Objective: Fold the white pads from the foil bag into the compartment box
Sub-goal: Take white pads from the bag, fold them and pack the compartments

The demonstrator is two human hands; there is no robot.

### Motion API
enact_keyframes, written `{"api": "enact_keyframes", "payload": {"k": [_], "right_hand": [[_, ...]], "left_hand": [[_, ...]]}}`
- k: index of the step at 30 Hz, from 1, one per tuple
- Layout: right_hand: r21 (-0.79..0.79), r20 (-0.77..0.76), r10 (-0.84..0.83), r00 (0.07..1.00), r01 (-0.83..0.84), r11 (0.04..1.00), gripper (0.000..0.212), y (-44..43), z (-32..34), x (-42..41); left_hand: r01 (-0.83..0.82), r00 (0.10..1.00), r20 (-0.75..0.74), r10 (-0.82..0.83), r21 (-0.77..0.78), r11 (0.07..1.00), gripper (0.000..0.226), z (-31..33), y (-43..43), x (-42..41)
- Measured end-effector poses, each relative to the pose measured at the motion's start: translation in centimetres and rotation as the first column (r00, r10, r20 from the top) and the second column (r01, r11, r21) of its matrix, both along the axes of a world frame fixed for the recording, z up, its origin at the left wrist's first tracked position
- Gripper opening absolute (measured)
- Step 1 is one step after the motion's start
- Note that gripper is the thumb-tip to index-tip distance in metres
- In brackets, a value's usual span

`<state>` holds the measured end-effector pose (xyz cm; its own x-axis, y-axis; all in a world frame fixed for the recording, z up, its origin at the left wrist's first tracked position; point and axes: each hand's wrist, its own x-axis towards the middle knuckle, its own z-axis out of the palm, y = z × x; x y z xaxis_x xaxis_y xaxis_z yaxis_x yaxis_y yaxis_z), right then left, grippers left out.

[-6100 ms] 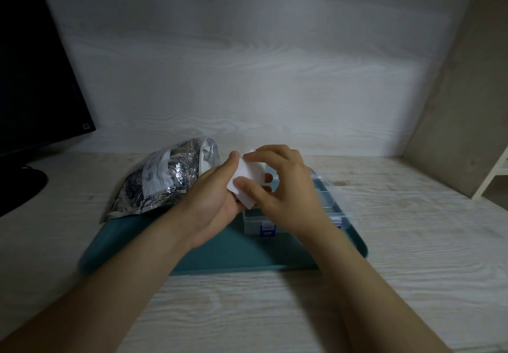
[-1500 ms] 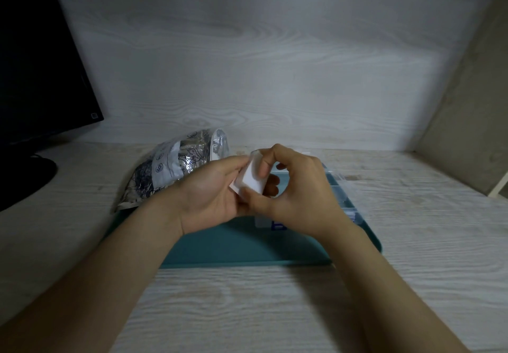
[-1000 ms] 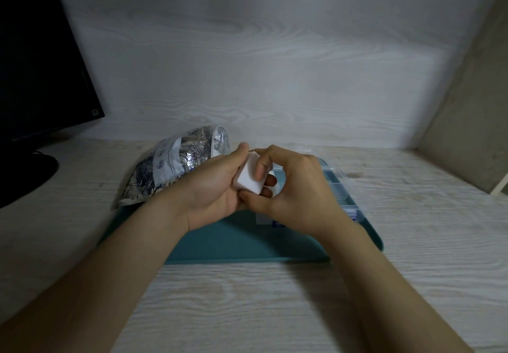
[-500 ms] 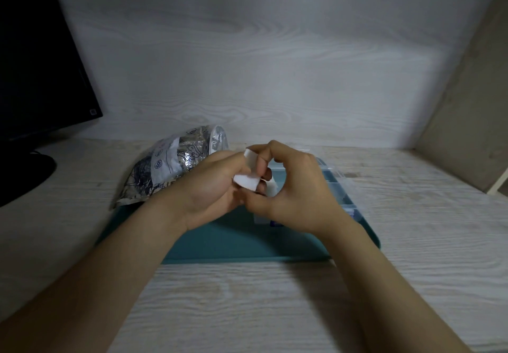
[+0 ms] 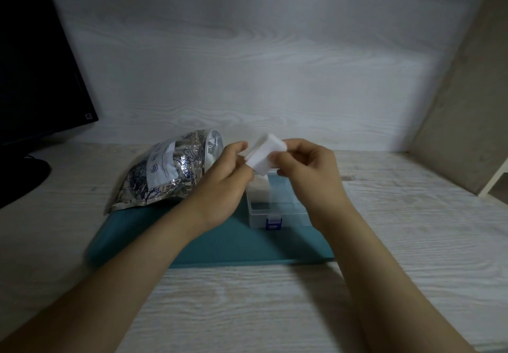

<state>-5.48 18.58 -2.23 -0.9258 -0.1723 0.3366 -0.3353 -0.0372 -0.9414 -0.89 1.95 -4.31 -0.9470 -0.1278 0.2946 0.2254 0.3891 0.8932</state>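
Showing a dark monitor (image 5: 35, 64) at the far left of the pale wood-grain tabletop (image 5: 412, 237). Lying next on the left end of a teal mat (image 5: 220, 245), a crinkled silver foil bag (image 5: 165, 171) with blue print. Pinching the near end of a white pad (image 5: 265, 155) with the left hand (image 5: 222, 187), fingers curled onto it. Holding the pad in the air just above the compartment box (image 5: 277, 209), doubled over into a thick, soft-looking oblong, plain white, slightly blurred. Gripping its other end with the right hand (image 5: 310, 176), thumb and fingertips closed on it. Sitting below both hands on the mat, the clear box with a blue front latch, keeping another white piece (image 5: 259, 192) in a rear left compartment.
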Motion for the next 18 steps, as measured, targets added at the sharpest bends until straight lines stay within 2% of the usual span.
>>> {"api": "enact_keyframes", "payload": {"k": [2,4,7,12,18], "right_hand": [[0.025,-0.017,-0.152,0.988,0.153,0.988,0.015,0.4,-0.4,-1.0],[0.142,-0.09,-0.262,0.961,0.272,0.952,0.02,0.8,-0.9,-1.9],[0.325,-0.202,-0.286,0.937,0.34,0.882,0.031,1.3,-1.6,-2.3],[0.537,-0.329,-0.233,0.915,0.385,0.751,0.017,1.1,-2.3,-2.8],[0.64,-0.307,-0.206,0.929,0.362,0.678,0.021,1.2,-2.1,-2.9]], "left_hand": [[-0.035,0.998,-0.056,0.024,-0.197,0.98,0.056,-0.7,-0.1,0.1],[-0.053,0.994,-0.112,0.01,-0.388,0.92,0.046,-1.5,0.1,0.2],[-0.006,0.994,-0.09,-0.056,-0.573,0.82,0.043,-2.3,0.3,0.3],[0.059,0.993,-0.04,-0.112,-0.652,0.756,0.05,-2.7,0.3,0.1],[0.114,0.989,0.014,-0.146,-0.703,0.702,0.053,-2.5,-0.1,0.3]]}}
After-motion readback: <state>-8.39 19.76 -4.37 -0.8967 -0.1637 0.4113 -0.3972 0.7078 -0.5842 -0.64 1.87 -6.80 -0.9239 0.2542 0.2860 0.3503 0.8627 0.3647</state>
